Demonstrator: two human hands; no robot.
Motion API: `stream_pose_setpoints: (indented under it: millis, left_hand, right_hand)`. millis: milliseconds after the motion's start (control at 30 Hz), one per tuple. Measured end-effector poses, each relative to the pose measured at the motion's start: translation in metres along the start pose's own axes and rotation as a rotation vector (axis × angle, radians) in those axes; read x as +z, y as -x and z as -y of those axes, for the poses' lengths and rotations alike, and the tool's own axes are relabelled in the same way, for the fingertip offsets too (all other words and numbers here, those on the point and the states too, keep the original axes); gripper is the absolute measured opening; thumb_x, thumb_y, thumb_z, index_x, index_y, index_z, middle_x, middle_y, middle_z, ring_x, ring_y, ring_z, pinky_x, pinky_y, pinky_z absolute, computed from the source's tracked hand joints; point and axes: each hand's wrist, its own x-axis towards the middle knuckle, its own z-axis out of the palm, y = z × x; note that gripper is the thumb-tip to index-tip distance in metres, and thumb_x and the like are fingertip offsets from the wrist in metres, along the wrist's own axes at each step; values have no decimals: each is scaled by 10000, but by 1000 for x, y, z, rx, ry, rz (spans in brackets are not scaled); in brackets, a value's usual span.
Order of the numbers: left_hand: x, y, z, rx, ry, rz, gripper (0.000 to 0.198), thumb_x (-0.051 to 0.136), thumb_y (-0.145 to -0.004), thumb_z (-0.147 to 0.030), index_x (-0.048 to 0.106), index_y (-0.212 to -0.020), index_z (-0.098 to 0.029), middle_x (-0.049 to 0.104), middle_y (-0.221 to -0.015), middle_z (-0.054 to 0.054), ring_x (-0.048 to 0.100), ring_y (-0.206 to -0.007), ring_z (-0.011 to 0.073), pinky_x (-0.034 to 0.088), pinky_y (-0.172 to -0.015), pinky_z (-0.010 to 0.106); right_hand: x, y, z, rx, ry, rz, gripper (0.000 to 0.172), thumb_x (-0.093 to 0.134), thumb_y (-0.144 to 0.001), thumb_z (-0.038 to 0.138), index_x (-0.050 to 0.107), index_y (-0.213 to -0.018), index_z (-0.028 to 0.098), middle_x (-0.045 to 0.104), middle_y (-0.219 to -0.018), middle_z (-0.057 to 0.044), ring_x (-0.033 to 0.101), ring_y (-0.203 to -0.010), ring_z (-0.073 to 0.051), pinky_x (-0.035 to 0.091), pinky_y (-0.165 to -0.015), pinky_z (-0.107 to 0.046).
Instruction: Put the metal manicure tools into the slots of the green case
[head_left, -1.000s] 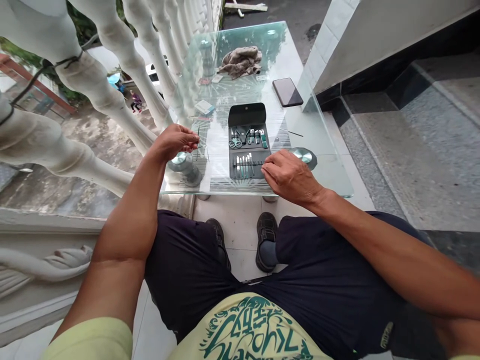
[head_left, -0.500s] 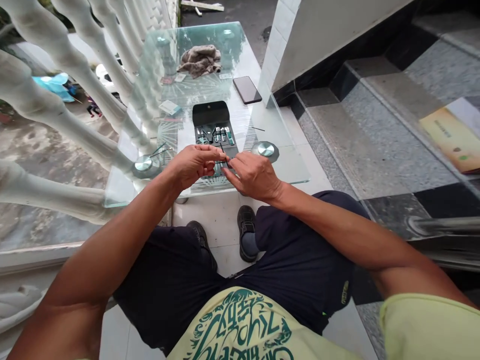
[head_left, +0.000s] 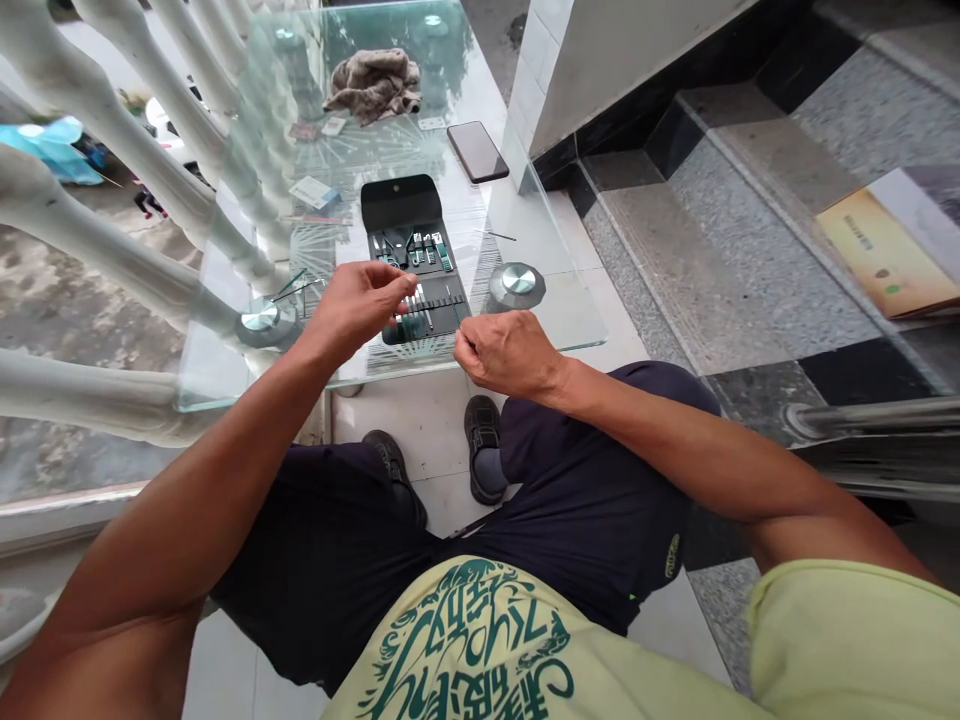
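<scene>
An open black manicure kit case (head_left: 397,205) lies on the glass table (head_left: 555,300), with small metal tools held in two rows. My left hand (head_left: 352,305) hovers over the case's near left corner, its thumb and fingers pinched together; what they hold, if anything, is too small to tell. My right hand (head_left: 504,352) sits just off the table's near edge, right of the case, curled into a loose fist with its contents hidden. The hands are about a hand's width apart.
Two thin tools (head_left: 296,287) lie on the glass beside a metal leg cap (head_left: 260,320); another cap (head_left: 517,283) is to the right. Farther back are a phone (head_left: 477,151), a crumpled cloth (head_left: 373,83) and a small box (head_left: 315,192). White balusters (head_left: 112,250) stand left, stone steps (head_left: 712,250) right.
My left hand came from the table's left side to meet my right hand over a thin dark tool at the case. The hands have since drawn apart; the view shifted right.
</scene>
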Motion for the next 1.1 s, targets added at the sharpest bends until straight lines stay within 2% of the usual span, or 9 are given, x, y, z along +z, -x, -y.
stream_pose_setpoints:
  millis: [67, 133, 267, 433, 600, 767, 1100]
  left_hand:
    - [-6, -5, 6, 69, -175, -92, 108, 898, -1073, -308, 906, -1023, -212, 832, -954, 99, 810, -1020, 315, 654, -930, 402]
    - [-8, -10, 13, 132, -283, -120, 57, 894, -1028, -258, 924, -1068, -232, 869, -1026, 106, 820, -1148, 364, 650, -1045, 417]
    - [-6, -17, 26, 222, -410, -74, 203, 887, -950, -190, 946, -1137, -244, 924, -1262, 143, 809, -1377, 433, 612, -1220, 433]
    - [-3, -21, 35, 304, -598, 8, 279, 819, -976, -194, 956, -1217, -232, 917, -1453, 176, 768, -1473, 474, 555, -1357, 531]
    - [-3, -23, 39, 372, -748, 40, 248, 756, -1037, -231, 956, -1184, -240, 928, -1396, 168, 779, -1413, 465, 575, -1337, 568]
    - [-1, -20, 38, 440, -890, 54, 319, 669, -1106, -228, 959, -1239, -218, 934, -1400, 167, 813, -1362, 448, 611, -1290, 579]
    - [-1, -25, 44, 523, -920, 83, 332, 645, -1118, -232, 946, -1254, -201, 944, -1395, 176, 854, -1377, 431, 588, -1296, 573]
  right_hand:
    - [-1, 2, 1, -2, 20, 78, 336, 591, -1170, 275, 848, -988, 158, 814, -860, -136, 543, -707, -225, 234, -731, -395]
    - [-3, 2, 4, -16, 44, 153, 326, 600, -1177, 265, 870, -1043, 142, 854, -918, -158, 578, -728, -236, 231, -734, -398]
    - [-5, -5, 12, -18, 101, 247, 321, 606, -1195, 239, 895, -1148, 109, 903, -1034, -211, 676, -803, -280, 265, -758, -402]
    - [-7, -12, 19, 2, 137, 307, 325, 605, -1215, 221, 906, -1199, 99, 920, -1104, -244, 745, -882, -318, 352, -806, -399]
    - [-10, -16, 22, 11, 142, 351, 333, 614, -1213, 244, 904, -1226, 83, 918, -1139, -263, 767, -925, -326, 412, -858, -391]
    - [-14, -22, 24, 32, 135, 399, 367, 598, -1214, 272, 902, -1248, 69, 915, -1176, -286, 797, -985, -346, 440, -884, -383]
    - [-11, -37, 25, 41, 159, 385, 442, 500, -1257, 252, 897, -1342, 79, 921, -1267, -299, 851, -1117, -398, 478, -889, -411]
